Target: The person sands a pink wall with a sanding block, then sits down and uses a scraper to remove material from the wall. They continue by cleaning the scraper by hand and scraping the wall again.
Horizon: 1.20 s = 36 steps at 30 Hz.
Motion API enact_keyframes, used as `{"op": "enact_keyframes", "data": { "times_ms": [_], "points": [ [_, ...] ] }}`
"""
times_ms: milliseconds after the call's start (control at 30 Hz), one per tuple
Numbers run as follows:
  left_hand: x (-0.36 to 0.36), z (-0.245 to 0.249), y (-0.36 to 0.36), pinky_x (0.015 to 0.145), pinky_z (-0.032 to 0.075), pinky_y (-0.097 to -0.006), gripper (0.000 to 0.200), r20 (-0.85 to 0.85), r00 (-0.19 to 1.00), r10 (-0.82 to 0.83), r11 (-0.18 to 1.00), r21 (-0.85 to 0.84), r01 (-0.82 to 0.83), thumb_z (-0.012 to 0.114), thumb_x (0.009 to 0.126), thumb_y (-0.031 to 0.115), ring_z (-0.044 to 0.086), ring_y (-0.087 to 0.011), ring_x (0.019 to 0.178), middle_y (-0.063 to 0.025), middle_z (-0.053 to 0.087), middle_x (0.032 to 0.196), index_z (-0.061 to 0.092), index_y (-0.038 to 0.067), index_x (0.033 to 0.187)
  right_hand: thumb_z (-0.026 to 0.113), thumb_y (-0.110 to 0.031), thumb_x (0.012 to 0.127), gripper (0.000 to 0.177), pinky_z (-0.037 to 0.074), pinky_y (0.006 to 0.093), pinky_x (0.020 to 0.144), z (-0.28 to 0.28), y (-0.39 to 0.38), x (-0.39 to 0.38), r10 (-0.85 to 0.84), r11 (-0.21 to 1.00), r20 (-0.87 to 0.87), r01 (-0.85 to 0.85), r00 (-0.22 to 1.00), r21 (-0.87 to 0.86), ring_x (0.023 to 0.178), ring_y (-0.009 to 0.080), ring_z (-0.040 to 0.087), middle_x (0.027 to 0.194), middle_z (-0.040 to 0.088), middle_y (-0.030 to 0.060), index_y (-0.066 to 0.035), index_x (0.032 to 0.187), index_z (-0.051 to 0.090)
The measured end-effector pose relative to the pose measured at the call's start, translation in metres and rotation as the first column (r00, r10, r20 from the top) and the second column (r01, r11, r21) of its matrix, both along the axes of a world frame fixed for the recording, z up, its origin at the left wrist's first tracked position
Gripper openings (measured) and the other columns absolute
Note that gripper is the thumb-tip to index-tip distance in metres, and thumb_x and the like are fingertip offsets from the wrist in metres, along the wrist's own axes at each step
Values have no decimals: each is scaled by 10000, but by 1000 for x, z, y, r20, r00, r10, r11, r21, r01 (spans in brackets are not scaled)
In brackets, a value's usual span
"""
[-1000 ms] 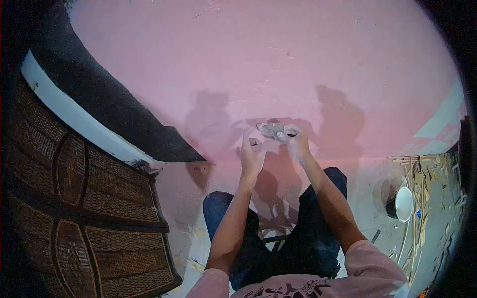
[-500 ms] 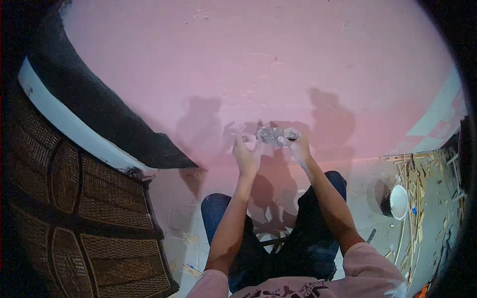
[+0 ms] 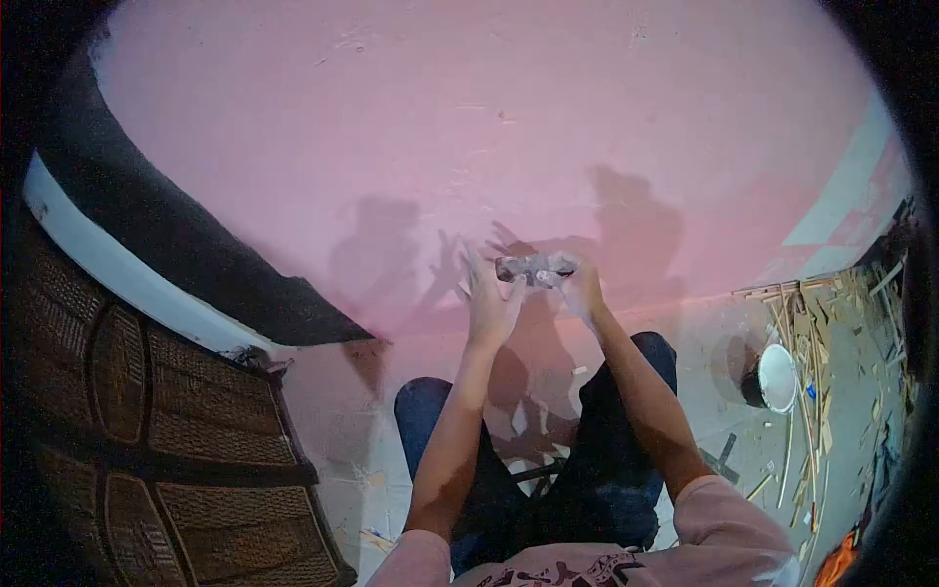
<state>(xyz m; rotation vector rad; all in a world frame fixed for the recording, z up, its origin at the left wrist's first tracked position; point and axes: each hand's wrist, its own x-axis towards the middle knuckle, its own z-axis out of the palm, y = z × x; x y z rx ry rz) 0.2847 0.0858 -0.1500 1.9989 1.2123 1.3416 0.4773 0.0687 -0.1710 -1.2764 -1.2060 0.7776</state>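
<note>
The person sat facing a pink wall (image 3: 489,88), both forearms reaching forward over the knees of the dark trousers (image 3: 626,470). The right hand (image 3: 581,288) held a small, rough, grey object (image 3: 520,266) by its right end, its grip closed around that end with fingers and thumb. The object lay roughly level between the two hands, in front of the lower part of the wall, and its left part stuck out towards the left hand (image 3: 492,305). The left hand had a wide grip, its fingers pointing up and its thumb apart from them, beside the object's left end; whether the thumb touched the object could not be told. Shadows of the arms and hands fell on the wall around them. On the left, a black band (image 3: 196,220) ran slantwise along the wall, with a white strip (image 3: 137,269) below it and dark furniture with woven panels (image 3: 210,401) nearest the person. On the right, a bucket (image 3: 779,379) with a pale inside and a dark side was on the floor (image 3: 719,396), near a litter of thin wooden strips (image 3: 807,362). Something orange (image 3: 837,563) showed at the lower right, beyond the sleeve of the pink shirt (image 3: 729,519).
</note>
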Motion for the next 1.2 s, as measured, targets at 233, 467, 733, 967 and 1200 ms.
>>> {"op": "enact_keyframes", "data": {
  "times_ms": [233,467,733,967,1200],
  "points": [
    [-14,5,10,1259,113,-657,1105,-45,977,-209,948,-255,191,769,886,202,233,-472,1570,-295,182,1705,23,-26,1669,833,-15,851,160,508,286,695,18,-14,5,-42,999,71,42,997,-7,749,74,586,794,642,-31,-25,917,687],
    [10,15,-14,1258,205,-556,1084,-128,988,82,996,32,-78,808,860,200,418,-442,1461,-291,474,1553,126,54,1690,815,-16,856,124,494,269,708,22,-21,23,-55,998,107,55,993,8,755,67,571,781,628,-41,-26,889,696],
    [12,22,-14,1262,101,-626,1140,73,981,-177,949,-251,190,801,884,200,394,-424,1512,-279,418,1614,13,72,1697,779,-41,901,77,564,284,762,20,-33,47,-5,997,-278,24,961,67,812,108,667,915,733,9,-35,939,712],
    [51,-16,-16,1223,289,-552,1122,-16,981,-196,970,-152,191,798,912,214,474,-418,1464,-295,471,1577,3,76,1692,732,-73,976,150,580,295,839,21,-38,55,-23,1000,-639,20,769,-12,929,129,682,1043,717,6,-45,1123,723],
    [39,-10,-13,1055,483,-412,701,628,775,-72,687,-532,495,740,945,158,559,-299,1322,-164,592,1426,402,46,1549,637,-151,1045,174,562,320,889,23,-48,54,67,993,-470,-104,880,-54,948,143,658,1062,679,3,-51,1178,690]
  ]
}}
